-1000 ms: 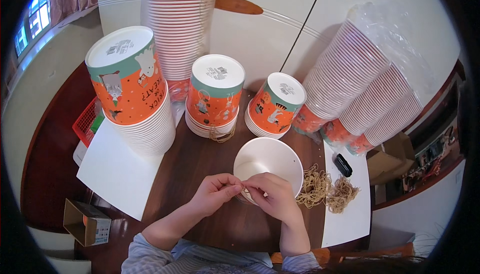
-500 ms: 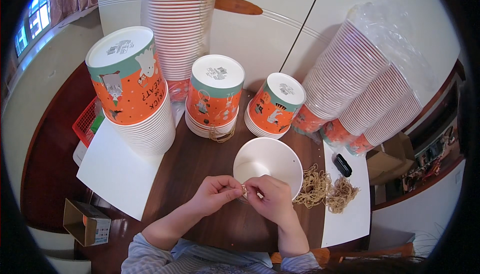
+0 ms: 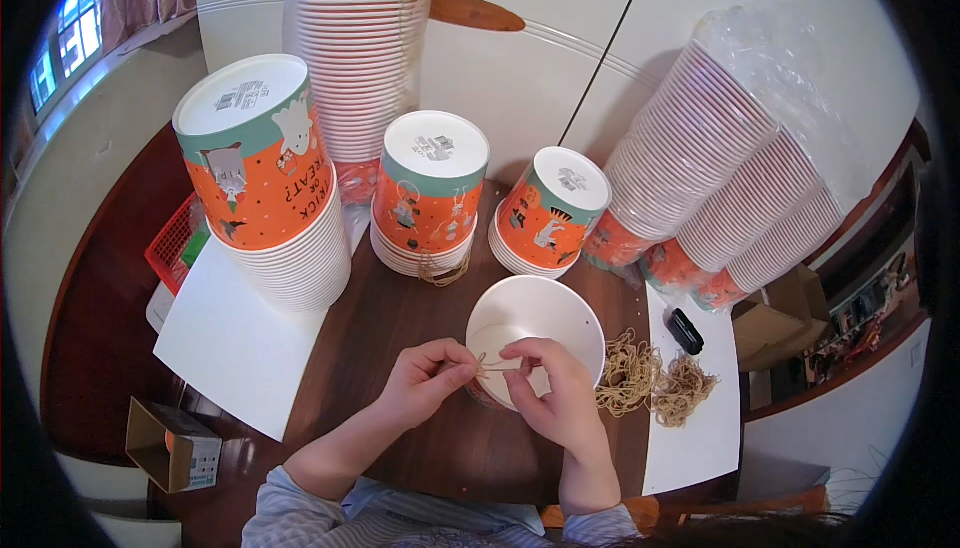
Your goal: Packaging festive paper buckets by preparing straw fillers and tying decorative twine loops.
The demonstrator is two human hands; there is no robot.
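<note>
In front of me, a white paper bucket (image 3: 568, 313) stands mouth up, its inside facing me. Thin tan string (image 3: 492, 366) stretches between my hands over the bucket's near rim, with a small loop or knot in it. My left hand (image 3: 432, 383) pinches one part between thumb and forefinger. The string runs into my right hand (image 3: 556, 393), whose thumb and forefinger are somewhat apart; its exact hold is partly hidden. Right of the bucket lie a tangled pile of tan strings (image 3: 628, 373) and a second pile (image 3: 684, 388).
Inverted stacks of orange printed buckets stand behind: a tall one (image 3: 262, 188), a middle one (image 3: 430, 193) and a smaller one (image 3: 550, 213). Plastic-wrapped stacks (image 3: 690, 138) lean at right. A black object (image 3: 685, 331) lies on white paper (image 3: 690, 448). An open carton (image 3: 172, 445) sits lower left.
My right hand has moved slightly right and its fingers have spread. My left hand has shifted slightly left. A stretch of string now shows between them.
</note>
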